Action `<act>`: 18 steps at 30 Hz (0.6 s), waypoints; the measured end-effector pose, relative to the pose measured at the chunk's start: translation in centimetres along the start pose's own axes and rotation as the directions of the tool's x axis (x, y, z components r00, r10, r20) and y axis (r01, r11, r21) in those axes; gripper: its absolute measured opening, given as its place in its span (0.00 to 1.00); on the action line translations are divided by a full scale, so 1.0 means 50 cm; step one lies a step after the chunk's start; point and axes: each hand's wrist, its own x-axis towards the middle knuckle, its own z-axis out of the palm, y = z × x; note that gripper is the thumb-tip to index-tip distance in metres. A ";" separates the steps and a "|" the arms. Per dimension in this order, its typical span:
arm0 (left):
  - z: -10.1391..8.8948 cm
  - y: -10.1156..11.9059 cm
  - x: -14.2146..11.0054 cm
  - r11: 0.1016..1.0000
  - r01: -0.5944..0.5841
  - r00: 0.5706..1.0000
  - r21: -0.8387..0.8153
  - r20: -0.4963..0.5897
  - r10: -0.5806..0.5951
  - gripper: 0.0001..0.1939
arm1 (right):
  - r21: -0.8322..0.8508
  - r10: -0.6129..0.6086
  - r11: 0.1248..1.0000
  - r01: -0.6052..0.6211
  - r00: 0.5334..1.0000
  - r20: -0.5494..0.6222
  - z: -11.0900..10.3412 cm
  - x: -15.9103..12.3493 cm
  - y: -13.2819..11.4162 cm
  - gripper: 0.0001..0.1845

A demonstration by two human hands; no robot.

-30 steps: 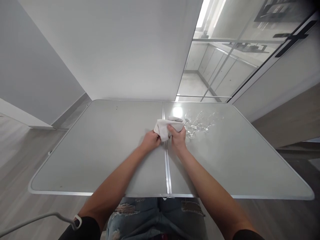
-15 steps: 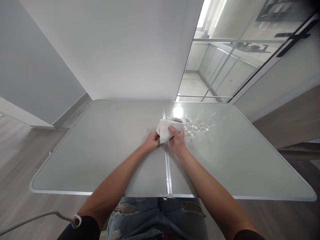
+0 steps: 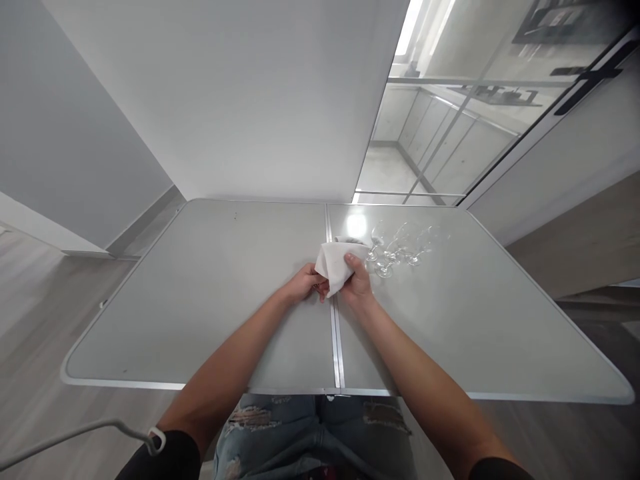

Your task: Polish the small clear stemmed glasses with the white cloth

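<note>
Over the middle seam of a grey folding table (image 3: 200, 300), both my hands work a white cloth (image 3: 334, 261). My right hand (image 3: 357, 287) is closed around the cloth from the right, thumb on top. My left hand (image 3: 304, 287) pinches the cloth's lower left part, fingers closed. A dark rim shows just behind the cloth's top edge; what the cloth wraps is hidden. Just right of my right hand stand three clear stemmed glasses (image 3: 400, 245) in a tight group.
The table's far edge meets a white wall (image 3: 250, 100). A glass partition (image 3: 450, 120) rises behind the right half. A bright light patch (image 3: 356, 223) reflects on the tabletop near the glasses. Grey floor (image 3: 35, 313) lies to the left.
The cloth has shifted slightly right and been turned in my hands; my right thumb now sits higher on it and my left fingers grip lower. The glasses have not moved.
</note>
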 end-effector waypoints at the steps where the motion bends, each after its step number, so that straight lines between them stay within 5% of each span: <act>1: -0.001 -0.001 0.001 1.000 -0.008 1.000 0.013 -0.002 0.008 0.12 | -0.004 -0.013 1.000 0.013 1.000 -0.011 0.000 0.001 0.002 0.20; 4: -0.002 -0.005 0.007 0.955 -0.135 0.978 0.264 -0.120 0.171 0.10 | -0.088 -0.150 0.986 0.139 0.981 -0.127 0.008 0.006 0.012 0.21; 7: -0.001 -0.007 0.012 0.767 -0.241 0.873 0.594 -0.212 0.439 0.07 | -0.168 -0.306 0.948 0.270 0.916 -0.258 0.020 0.007 0.019 0.26; 9: -0.002 -0.009 0.014 0.697 -0.260 0.833 0.669 -0.210 0.512 0.06 | -0.171 -0.340 0.938 0.302 0.900 -0.274 0.024 0.006 0.017 0.27; 14: -0.003 -0.022 0.015 0.927 -0.182 0.952 0.329 -0.177 0.250 0.08 | -0.109 -0.175 0.980 0.164 0.979 -0.100 0.018 0.005 0.014 0.17; 18: 0.003 -0.021 0.016 0.981 -0.168 0.950 0.093 -0.249 0.186 0.11 | -0.251 -0.112 0.965 0.081 0.987 -0.113 0.015 0.005 0.045 0.21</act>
